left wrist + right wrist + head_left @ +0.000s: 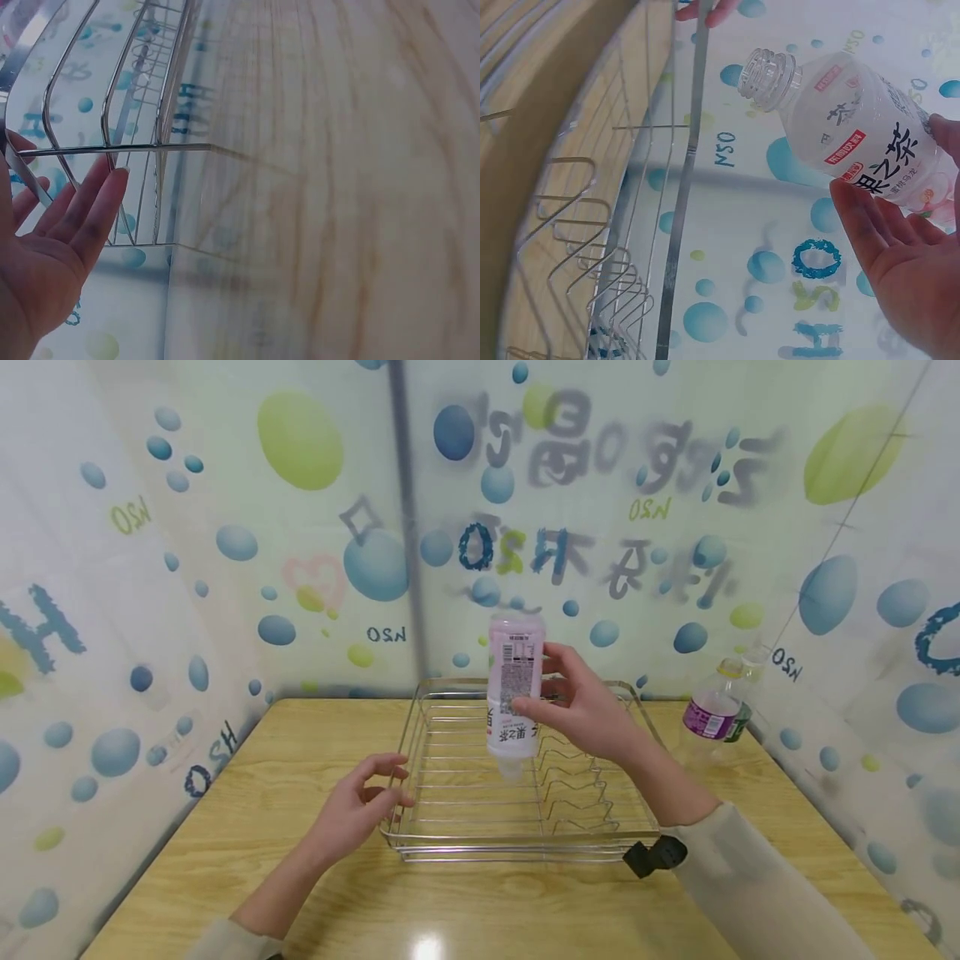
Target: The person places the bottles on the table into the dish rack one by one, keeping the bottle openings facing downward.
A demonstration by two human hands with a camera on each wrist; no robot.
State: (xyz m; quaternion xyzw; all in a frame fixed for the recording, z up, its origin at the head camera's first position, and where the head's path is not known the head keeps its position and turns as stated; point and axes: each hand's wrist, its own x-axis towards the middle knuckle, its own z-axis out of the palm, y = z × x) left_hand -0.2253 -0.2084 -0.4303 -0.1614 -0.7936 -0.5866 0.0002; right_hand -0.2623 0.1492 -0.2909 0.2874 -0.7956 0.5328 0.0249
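My right hand (588, 706) grips a clear plastic bottle (514, 681) with a pink and white label, held upside down over the wire dish rack (480, 839). The bottle's neck points down and, in the right wrist view, its uncapped threaded mouth (769, 79) shows. Thumb and fingers lie on opposite sides of the label. My left hand (360, 810) is at the rack's left side, its fingertips right at the side wires. In the left wrist view these fingers (101, 199) are extended against the wires, with the palm turned up.
On the right of the wooden table (300, 735) stand two more plastic bottles, one with a purple label (708, 718) and one with a green label (740, 722) behind it. Curtains (330, 568) printed with bubbles enclose the table. Wavy wire dividers (577, 785) fill the rack's right part.
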